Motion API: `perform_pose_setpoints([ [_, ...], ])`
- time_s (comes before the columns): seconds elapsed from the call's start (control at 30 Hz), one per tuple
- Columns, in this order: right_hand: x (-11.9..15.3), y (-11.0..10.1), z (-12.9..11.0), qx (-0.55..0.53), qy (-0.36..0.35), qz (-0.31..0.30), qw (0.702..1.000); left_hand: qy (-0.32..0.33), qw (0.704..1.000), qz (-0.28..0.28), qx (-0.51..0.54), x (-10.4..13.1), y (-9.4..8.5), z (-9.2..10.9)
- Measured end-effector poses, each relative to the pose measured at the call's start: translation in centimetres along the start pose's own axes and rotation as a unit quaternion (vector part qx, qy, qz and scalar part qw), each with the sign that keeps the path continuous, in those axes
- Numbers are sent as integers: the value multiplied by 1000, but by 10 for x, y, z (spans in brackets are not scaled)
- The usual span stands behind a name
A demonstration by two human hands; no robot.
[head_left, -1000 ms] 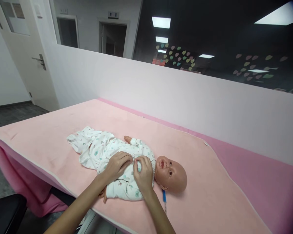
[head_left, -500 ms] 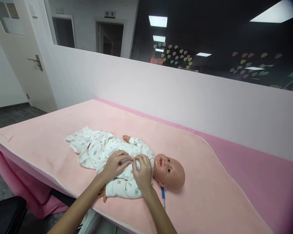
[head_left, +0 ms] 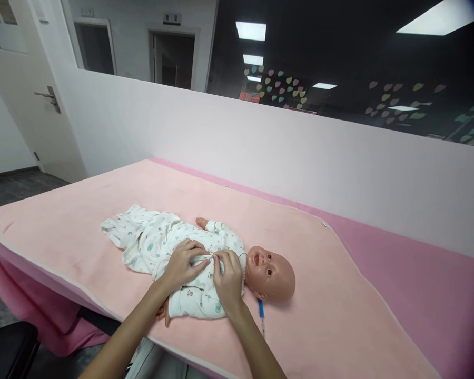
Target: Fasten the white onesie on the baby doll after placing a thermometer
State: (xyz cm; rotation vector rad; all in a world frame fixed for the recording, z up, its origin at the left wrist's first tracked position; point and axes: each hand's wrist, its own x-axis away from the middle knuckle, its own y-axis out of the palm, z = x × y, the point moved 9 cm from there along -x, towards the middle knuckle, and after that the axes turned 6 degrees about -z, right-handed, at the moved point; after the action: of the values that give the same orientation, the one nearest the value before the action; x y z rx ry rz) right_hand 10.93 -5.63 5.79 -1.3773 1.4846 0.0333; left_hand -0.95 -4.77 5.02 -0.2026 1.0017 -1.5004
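You're pinching the suit (head_left: 161, 231) with left hand (head_left: 185, 263) and right hand (head_left: 228, 276), fingers nearly together on its front, both sleeves (head_left: 195, 305) already on the doll (head_left: 274, 273), fastening seemingly unfinished.

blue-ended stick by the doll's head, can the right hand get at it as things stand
Probably yes: the right hand is near, and the blue-ended stick shows bare on the pink cloth. The hand seems to be pinching the clothing, so it would have to let go first.
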Motion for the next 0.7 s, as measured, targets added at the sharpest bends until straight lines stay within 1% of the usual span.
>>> perform_pose_setpoints([
  [0.17,0,0,-2,2,-5,-6,1000,4,999,9,38,1,-1,-2],
  [0.27,1,-1,-4,8,-11,-7,1000,4,999,1,47,2,0,-1],
  [0.37,1,0,-6,12,-20,-8,1000,-3,998,-19,62,1,1,0],
  [0.5,0,1,-10,6,-35,-16,999,-28,994,-63,80,-3,5,0],
  [0.63,-1,4,-10,-11,-41,-41,998,-38,994,-95,48,-7,12,-1],
  [0.7,-1,2,-10,-20,-38,-40,998,-42,994,-93,38,-7,13,-1],
])
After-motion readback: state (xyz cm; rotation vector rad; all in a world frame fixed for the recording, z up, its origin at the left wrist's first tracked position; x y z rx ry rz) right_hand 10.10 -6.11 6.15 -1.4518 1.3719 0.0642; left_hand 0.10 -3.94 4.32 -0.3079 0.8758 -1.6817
